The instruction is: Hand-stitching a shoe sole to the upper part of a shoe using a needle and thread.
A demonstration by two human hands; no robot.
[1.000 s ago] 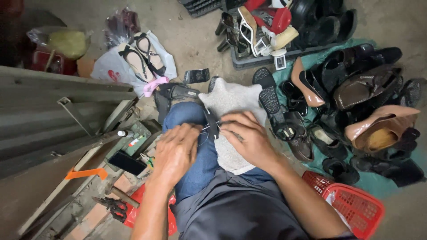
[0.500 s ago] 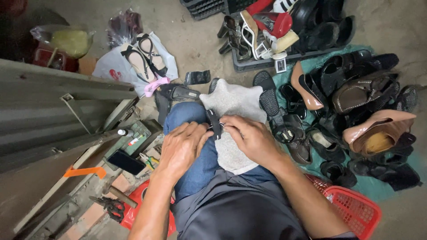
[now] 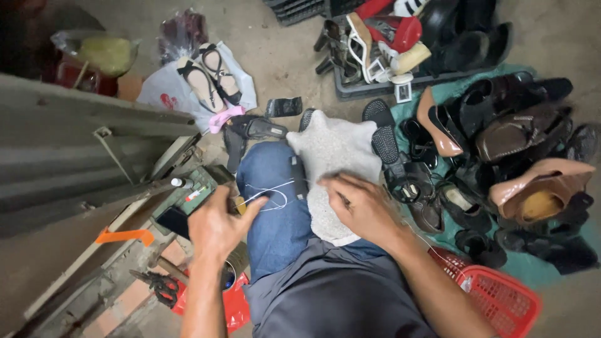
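I sit with a white cloth (image 3: 335, 156) spread over my right knee. A narrow dark strap (image 3: 298, 178) lies between my knees, and white thread (image 3: 270, 195) loops from it across my blue jeans (image 3: 275, 213). My left hand (image 3: 219, 225) has its fingers closed on that thread out to the left. On the cloth beside the strap my right hand (image 3: 360, 209) presses down, fingers bent; whether it pinches anything is hidden.
Many dark and tan shoes (image 3: 501, 150) lie heaped at the right on a green mat. A red plastic basket (image 3: 501, 300) sits at lower right. A grey metal bench (image 3: 75, 163) with tools stands left, scissors (image 3: 156, 285) below it. Sandals on a white bag (image 3: 200, 81) lie ahead.
My left hand has drawn away from the strap toward the left, pulling the white thread out with it. My right hand has stayed on the cloth.
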